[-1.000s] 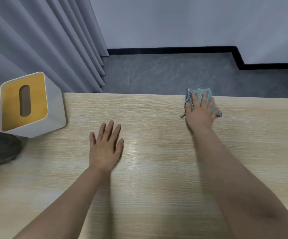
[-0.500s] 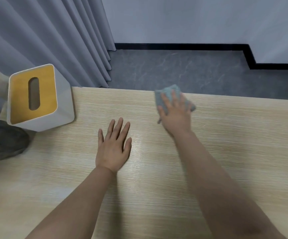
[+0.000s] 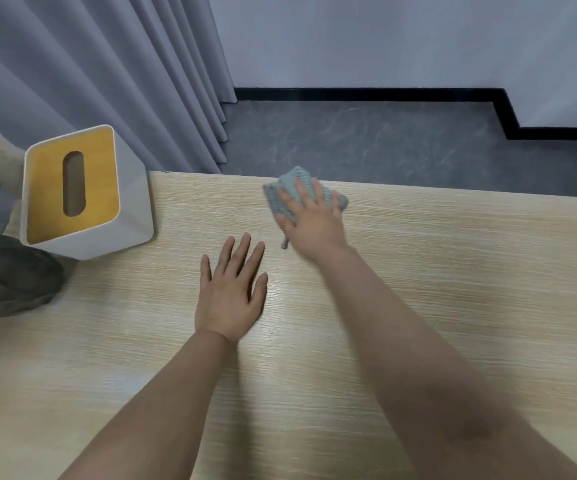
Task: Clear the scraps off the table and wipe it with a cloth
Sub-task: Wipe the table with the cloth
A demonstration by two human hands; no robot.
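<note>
The table (image 3: pixel 453 306) was big and showed no scraps. Since a moment before, the right hand (image 3: pixel 314 223) had slid the cloth (image 3: pixel 289 192) along the far edge, closer to the tissue box (image 3: pixel 83 192), so wiping seemed well under way. Its flat fingers pressed the cloth. The left hand (image 3: pixel 231 299) lay flat beside the box, holding nothing. No tissue showed in the box's slot.

Soft, even light, faint glare on the table (image 3: pixel 436 306), motion blur at the right hand (image 3: pixel 313 221), wide-angle bending at edges.
</note>
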